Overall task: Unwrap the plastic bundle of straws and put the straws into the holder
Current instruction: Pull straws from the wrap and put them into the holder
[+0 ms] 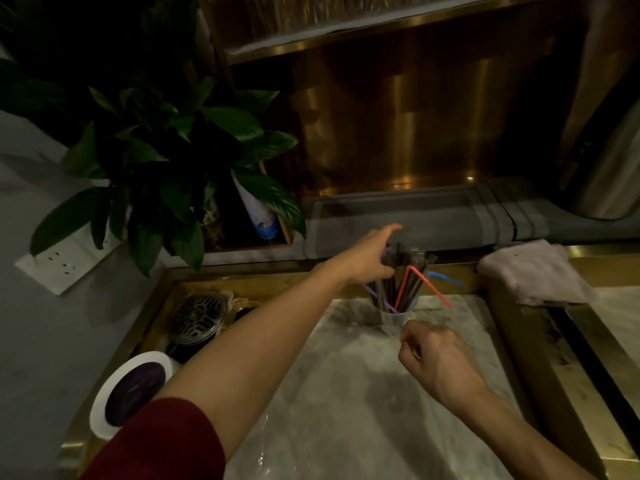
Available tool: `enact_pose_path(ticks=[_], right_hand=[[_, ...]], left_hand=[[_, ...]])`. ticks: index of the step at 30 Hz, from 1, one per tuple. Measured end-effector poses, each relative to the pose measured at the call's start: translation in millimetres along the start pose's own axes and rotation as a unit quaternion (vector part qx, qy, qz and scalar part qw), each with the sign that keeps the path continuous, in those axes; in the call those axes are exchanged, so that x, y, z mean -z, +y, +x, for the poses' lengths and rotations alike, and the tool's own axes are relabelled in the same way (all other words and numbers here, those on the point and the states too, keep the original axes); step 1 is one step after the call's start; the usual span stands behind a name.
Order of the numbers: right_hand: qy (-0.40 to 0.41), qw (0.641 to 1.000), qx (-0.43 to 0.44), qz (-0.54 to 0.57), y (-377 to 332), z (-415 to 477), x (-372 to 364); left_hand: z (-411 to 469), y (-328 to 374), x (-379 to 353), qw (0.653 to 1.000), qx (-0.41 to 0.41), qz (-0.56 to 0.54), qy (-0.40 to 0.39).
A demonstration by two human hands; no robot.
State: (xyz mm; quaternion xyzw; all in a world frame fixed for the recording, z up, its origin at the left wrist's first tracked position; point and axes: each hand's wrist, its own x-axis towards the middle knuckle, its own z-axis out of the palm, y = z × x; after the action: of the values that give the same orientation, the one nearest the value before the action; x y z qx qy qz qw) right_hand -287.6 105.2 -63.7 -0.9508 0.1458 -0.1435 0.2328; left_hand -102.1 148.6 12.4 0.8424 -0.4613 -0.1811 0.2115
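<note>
- The left hand (372, 259), at the centre of the frame, closes its grip around the upper ends of the dark straws (410, 284), with the thumb raised above them.
- The straws stand in the clear holder (394, 315) just below that hand. Their long axis is near upright, and the tops fan toward the upper frame.
- A red straw (429, 287) bends over and points to the lower right. A blue straw (445, 277) points right.
- The right hand (438, 360) sits curled just below the holder. In the dim light it cannot be told whether its grip pinches anything.
- The holder rests on the pale tabletop (346, 393) at mid-frame.
- The step in hand appears to be a late one: settling the bunch into the holder.
- The next move likely calls for a gentle release, so the straws drop to the bottom and spread without tipping the light holder.
</note>
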Motion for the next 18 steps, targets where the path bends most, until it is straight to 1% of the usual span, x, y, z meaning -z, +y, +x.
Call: enact_pose_path(ticks=[3,5,8,10,12,14,16,18], right_hand=[[-0.007,1.000,-0.011,0.000,9,3,-7],[-0.024,0.999,-0.027,0.000,16,3,-12],[-0.050,0.997,-0.063,-0.008,27,3,-21],[-0.076,0.993,-0.082,-0.027,33,4,-27],[-0.098,0.989,-0.097,-0.060,39,4,-33],[-0.117,0.984,-0.099,-0.097,44,6,-38],[-0.135,0.978,-0.109,-0.112,47,6,-43],[-0.148,0.974,-0.135,-0.106,50,9,-46]], left_hand=[[-10,5,13,1.000,-0.005,0.011,-0.003],[-17,7,21,1.000,-0.011,0.011,0.015],[-29,6,29,0.996,-0.018,0.008,0.086],[-39,1,31,0.991,-0.003,-0.017,0.136],[-51,-12,27,0.980,0.024,-0.077,0.180],[-64,-28,16,0.961,0.064,-0.168,0.208],[-77,-45,2,0.934,0.108,-0.260,0.221],[-88,-61,-12,0.913,0.136,-0.315,0.220]])
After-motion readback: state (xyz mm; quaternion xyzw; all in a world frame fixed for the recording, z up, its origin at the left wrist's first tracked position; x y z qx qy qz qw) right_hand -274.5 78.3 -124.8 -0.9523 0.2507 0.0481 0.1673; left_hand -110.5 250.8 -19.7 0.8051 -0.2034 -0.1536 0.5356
